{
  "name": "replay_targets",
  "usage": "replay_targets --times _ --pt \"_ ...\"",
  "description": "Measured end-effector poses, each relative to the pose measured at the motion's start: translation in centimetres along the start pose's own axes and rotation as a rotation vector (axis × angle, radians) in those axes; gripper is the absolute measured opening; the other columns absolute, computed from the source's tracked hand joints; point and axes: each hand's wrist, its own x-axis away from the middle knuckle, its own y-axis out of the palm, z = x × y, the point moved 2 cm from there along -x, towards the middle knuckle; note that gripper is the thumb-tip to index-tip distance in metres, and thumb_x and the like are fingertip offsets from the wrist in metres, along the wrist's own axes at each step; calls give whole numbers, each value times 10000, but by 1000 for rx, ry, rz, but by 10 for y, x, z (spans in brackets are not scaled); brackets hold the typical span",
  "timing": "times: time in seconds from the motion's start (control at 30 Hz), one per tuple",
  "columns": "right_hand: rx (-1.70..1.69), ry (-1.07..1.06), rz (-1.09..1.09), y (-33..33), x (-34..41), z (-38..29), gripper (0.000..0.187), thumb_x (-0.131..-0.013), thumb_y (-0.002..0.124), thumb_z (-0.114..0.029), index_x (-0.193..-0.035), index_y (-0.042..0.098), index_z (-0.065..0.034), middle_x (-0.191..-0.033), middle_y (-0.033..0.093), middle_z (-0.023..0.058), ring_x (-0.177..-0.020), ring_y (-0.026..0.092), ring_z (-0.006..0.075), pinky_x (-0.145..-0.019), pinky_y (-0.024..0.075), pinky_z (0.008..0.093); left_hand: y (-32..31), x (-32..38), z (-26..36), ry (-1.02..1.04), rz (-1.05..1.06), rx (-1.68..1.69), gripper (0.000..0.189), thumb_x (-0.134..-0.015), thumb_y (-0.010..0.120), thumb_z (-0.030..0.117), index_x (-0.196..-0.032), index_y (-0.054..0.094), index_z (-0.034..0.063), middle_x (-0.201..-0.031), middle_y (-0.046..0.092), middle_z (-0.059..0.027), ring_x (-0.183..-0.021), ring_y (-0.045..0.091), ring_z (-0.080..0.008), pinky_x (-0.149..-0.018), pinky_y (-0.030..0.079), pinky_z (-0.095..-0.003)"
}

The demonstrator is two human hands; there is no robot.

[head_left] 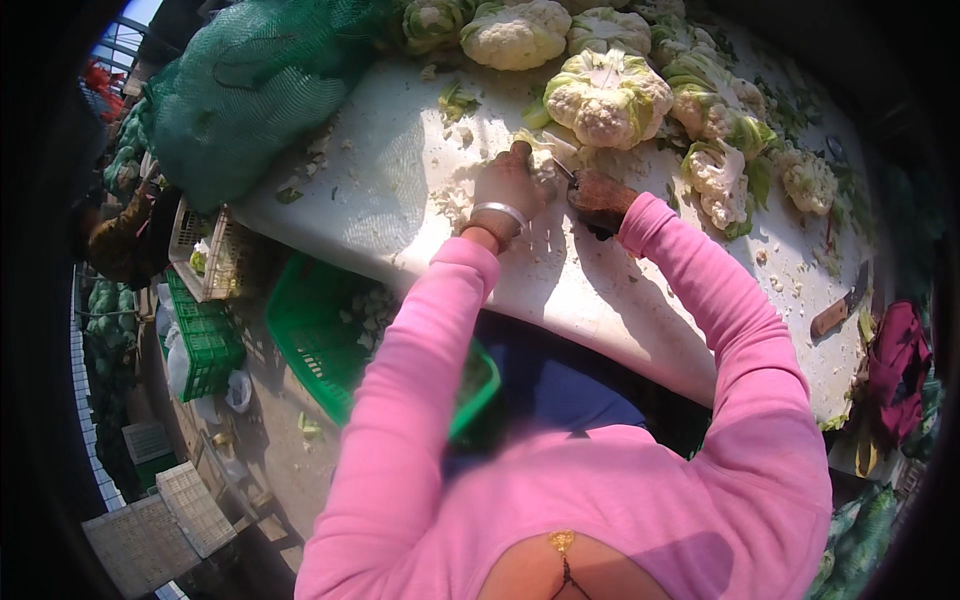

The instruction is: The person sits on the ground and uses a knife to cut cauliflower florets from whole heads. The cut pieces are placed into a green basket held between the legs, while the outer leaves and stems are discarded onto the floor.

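Observation:
On the white table [375, 217], my left hand [506, 184], in a brown glove with a silver bangle at the wrist, grips a small piece of cauliflower [541, 161]. My right hand [600, 199], also gloved, is closed around the handle of a small knife [564, 171], whose thin blade points at that piece. The fingers of both hands partly hide the piece and the handle. Just beyond my hands sits a large cauliflower head [609, 101] with its cut leaf stalks upward. Crumbs and small florets lie around my left hand.
More cauliflower heads [516, 34] fill the far side and right. A green mesh sack [255, 97] lies at the far left. A wooden-handled knife [829, 318] rests near the right edge. Below the table's near edge stands a green basket [307, 337] with florets. Another person [124, 232] is at left.

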Motion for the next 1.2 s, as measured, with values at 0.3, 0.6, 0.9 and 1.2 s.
replay_targets --times 0.3,0.6,0.9,1.2 --pt "-472 55 -214 -15 -37 15 236 -845 525 -241 -865 633 -32 -653 594 101 -523 559 200 -489 447 326 4 -9 -2 -6 -86 -141 526 -761 602 284 -1250 464 149 -1079 597 -206 -968 606 -354 -840 485 -405" --pt "-1088 607 164 -22 90 -15 238 -853 519 -242 -835 549 -7 -611 526 55 -462 491 131 -410 406 273 -25 48 -5 262 91 1080 626 -709 692 38 -1273 421 36 -1120 538 -92 -1099 505 -209 -874 452 -276" --pt "-1227 -92 563 -57 73 -139 249 -889 521 -127 -1113 539 -18 -734 557 70 -568 566 159 -487 464 275 -19 167 -52 -46 324 1914 448 -926 493 375 -1257 433 80 -1117 537 -105 -986 574 -209 -826 500 -402" --pt "-709 -399 216 67 14 -319 77 -877 488 -61 -912 510 4 -738 554 261 -700 548 457 -567 426 469 22 310 -188 -167 786 1591 183 -893 520 250 -890 518 67 -862 570 -46 -788 567 -160 -714 472 -255"
